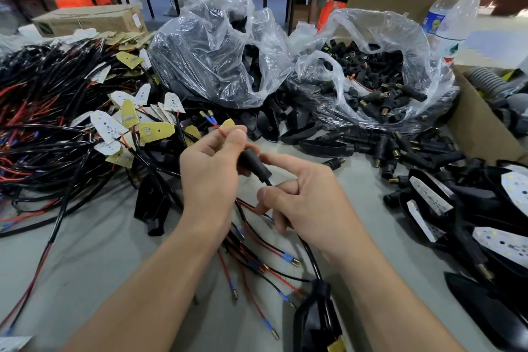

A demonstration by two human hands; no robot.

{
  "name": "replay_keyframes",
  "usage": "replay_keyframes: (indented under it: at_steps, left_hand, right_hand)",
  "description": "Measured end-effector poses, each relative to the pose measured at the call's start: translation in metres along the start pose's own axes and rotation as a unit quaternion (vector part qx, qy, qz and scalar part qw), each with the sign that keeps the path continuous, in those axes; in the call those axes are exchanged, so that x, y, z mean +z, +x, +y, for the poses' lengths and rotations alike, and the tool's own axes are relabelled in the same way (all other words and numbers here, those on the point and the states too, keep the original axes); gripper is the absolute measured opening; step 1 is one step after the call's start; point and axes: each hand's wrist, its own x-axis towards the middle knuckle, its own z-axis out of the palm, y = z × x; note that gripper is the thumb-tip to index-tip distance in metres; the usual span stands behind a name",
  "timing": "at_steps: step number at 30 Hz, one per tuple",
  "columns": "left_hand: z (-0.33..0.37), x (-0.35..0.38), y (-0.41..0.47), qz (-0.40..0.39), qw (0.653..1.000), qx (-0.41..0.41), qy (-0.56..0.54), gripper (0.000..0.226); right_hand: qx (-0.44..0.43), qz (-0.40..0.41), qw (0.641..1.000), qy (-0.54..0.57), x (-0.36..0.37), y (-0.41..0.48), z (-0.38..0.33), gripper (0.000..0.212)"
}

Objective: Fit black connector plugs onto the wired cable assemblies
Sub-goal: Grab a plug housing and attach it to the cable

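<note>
The left hand [211, 171] has its fingers and thumb curled round the upper end of a black connector plug [255, 165], which juts out of the fist down and to the right, tilted. A thin red wire [220, 130] with blue-sleeved tips comes out above the thumb. Just below the plug, the right hand [310, 204] pinches the black cable [312, 261] between thumb and curled fingers where it leaves the plug's lower end. Its index finger lies straight, reaching along toward the plug body; whether the tip touches cannot be told. The cable passes under the right palm and runs down to a black housing [317, 320] at the lower edge. Both bare forearms rise from the bottom of the view and meet over the grey table [94, 260], hands close together and held above it. Under the hands lie loose wires [258, 261], red and black, with blue sleeves and brass tips. To the left is a big heap of cable assemblies [54, 128] with small LED boards. Behind the hands stand two clear plastic bags: the right bag [380, 86] holds many black plugs, some spilled beside it, and the left bag [214, 46] holds dark parts. At the far right lie housings with boards fitted [497, 226], and two water bottles [457, 17] stand behind.
</note>
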Motion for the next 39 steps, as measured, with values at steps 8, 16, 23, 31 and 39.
replay_keyframes:
  at_steps: [8,16,23,31,39]
  left_hand:
    - [-0.004,0.001,-0.002,-0.072,0.996,-0.012,0.046,0.024]
    - [0.0,-0.012,0.018,0.02,0.998,0.027,0.046,0.025]
    - [0.008,-0.031,0.034,0.111,0.993,0.009,-0.031,0.023]
    - [0.002,-0.003,-0.002,-0.189,0.981,0.002,0.044,0.044]
    - [-0.015,0.006,-0.014,-0.229,0.969,-0.051,0.075,0.023]
  right_hand:
    - [0.005,0.035,0.999,-0.03,-0.005,0.002,0.005,0.046]
    - [0.058,-0.053,0.995,-0.054,-0.01,-0.002,0.003,0.025]
    - [0.096,-0.199,0.975,-0.006,-0.025,-0.011,-0.007,0.017]
    - [0.088,0.13,0.904,0.397,-0.033,0.01,-0.003,0.014]
    - [0.057,0.177,0.901,0.391,-0.039,0.013,0.006,0.009]
